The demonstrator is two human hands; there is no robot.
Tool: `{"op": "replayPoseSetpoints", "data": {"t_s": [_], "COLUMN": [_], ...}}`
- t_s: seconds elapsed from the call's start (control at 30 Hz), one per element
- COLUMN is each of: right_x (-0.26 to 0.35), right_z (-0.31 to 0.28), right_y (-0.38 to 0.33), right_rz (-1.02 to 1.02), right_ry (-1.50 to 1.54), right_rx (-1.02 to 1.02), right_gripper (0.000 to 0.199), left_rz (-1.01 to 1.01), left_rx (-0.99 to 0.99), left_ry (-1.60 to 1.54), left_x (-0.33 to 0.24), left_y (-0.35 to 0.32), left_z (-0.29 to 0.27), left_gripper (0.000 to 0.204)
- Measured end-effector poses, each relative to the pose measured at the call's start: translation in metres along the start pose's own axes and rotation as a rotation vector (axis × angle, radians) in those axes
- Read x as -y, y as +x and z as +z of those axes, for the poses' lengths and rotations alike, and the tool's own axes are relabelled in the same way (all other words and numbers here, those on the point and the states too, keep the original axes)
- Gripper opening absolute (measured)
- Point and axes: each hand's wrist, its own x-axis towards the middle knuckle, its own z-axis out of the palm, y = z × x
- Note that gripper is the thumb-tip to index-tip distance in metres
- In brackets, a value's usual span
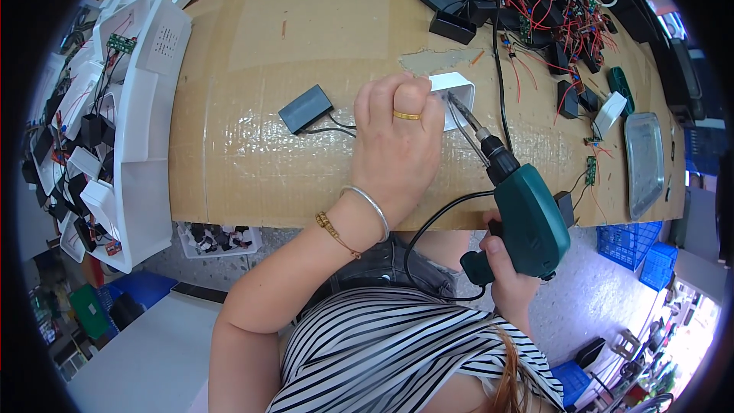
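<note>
My left hand [399, 141] is closed around a small white plastic housing [461, 86] on the cardboard-covered table, its open side turned toward the right. My right hand [506, 274] grips a green, pistol-shaped soldering gun [531, 218] with a black cable. The gun points up and left, its metal tip and thin feed tube reaching into the housing. What the tip touches inside is too small to make out. Left of my left hand lies a black box [306, 109], its black wires running beneath that hand.
A white bin [149, 145] of housings and wired parts stands at the left edge. Black boxes [453, 27], red wires and circuit boards are heaped at the far right. A shallow clear tray [644, 168] sits near the right edge. The gun's cable [501, 69] crosses the table.
</note>
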Motion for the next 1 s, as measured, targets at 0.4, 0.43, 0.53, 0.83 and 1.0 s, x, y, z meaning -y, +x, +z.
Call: {"op": "replayPoseSetpoints", "data": {"t_s": [0.4,0.43,0.53,0.83,1.0], "right_x": [-0.005,-0.005,-0.006,-0.01,-0.013], "right_z": [0.0,-0.001,-0.006,-0.011,-0.015], "right_y": [-0.01,-0.012,-0.018,-0.016,-0.013], "right_rz": [0.002,-0.001,-0.026,-0.126,-0.192], "right_ry": [0.142,0.178,0.229,0.266,0.25], "right_rx": [-0.017,-0.04,-0.072,-0.096,-0.093], "right_gripper": [0.051,0.052,0.054,0.055,0.054], "left_rz": [-0.002,-0.003,0.007,0.002,0.014], "left_rx": [-0.01,-0.009,-0.008,0.007,0.008], "left_ry": [-0.001,-0.01,-0.004,-0.011,-0.1], "left_x": [0.0,0.0,-0.001,-0.001,0.001], "left_y": [-0.003,-0.002,-0.001,0.0,0.004], "left_z": [0.001,0.001,0.0,-0.004,-0.011], "left_gripper": [0.015,0.015,0.015,0.014,0.035]}}
